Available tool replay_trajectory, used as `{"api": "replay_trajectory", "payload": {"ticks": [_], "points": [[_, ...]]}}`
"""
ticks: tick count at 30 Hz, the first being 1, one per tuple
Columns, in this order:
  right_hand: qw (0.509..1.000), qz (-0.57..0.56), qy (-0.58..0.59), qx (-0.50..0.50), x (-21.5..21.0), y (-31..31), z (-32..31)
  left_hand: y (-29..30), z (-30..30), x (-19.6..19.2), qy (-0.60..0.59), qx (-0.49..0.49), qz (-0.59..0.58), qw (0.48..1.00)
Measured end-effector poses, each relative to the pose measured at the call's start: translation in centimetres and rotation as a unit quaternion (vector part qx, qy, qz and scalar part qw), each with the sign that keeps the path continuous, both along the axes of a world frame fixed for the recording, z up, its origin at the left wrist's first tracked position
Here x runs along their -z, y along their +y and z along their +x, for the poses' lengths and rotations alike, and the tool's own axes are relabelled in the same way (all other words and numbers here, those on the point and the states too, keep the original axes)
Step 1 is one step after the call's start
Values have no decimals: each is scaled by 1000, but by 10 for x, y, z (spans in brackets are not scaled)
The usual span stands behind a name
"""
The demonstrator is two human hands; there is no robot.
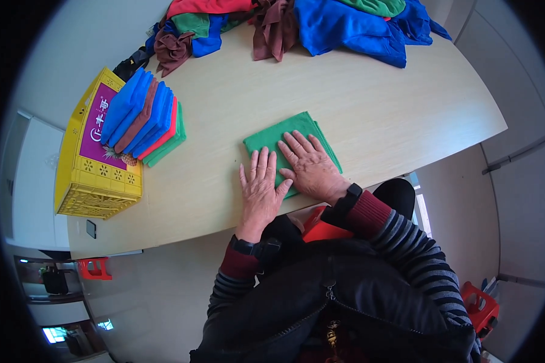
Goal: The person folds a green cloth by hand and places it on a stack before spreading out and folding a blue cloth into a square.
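A folded green cloth (271, 134) lies flat on the pale wooden table (218, 121), close to its near edge. My left hand (260, 187) rests palm down on the cloth's left side, fingers stretched out and pointing away from me. Across its right side lies my right hand (309, 166), also flat with the fingers spread. Neither hand grips anything. Beneath my palms, part of the cloth is hidden.
A yellow plastic crate (103, 181) with a purple panel stands at the left. Against it sits a stack of folded cloths (145, 115) in blue, brown, red and green. Loose blue cloths (351, 30) and a brown cloth (275, 30) are heaped along the far edge.
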State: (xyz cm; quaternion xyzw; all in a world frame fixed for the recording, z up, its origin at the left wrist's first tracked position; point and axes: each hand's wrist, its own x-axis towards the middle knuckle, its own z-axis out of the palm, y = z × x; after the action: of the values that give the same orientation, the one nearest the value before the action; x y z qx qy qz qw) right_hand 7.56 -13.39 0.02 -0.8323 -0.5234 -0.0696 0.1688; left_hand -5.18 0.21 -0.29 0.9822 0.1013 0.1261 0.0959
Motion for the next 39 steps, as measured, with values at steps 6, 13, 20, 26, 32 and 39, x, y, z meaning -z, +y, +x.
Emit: {"api": "replay_trajectory", "payload": {"ticks": [6,13,20,26,32,39], "points": [[999,10,-2,48,-3,-4,-3,-1,0,-1,-6,2,-2,1000],[998,10,4,57,-3,-11,-2,-2,-2,-1,-9,-2,-3,1000],[996,-8,14,87,-6,-24,2,-2,-4,1,-15,0,4,1000],[995,-38,18,90,-18,-25,7,2,-3,-3,1,2,-9,1000],[998,1,-3,55,-8,-5,7,5,5,2,-18,-7,-15,1000],[999,19,-8,49,0,-4,8,4,7,3,-8,-9,21,1000]]}}
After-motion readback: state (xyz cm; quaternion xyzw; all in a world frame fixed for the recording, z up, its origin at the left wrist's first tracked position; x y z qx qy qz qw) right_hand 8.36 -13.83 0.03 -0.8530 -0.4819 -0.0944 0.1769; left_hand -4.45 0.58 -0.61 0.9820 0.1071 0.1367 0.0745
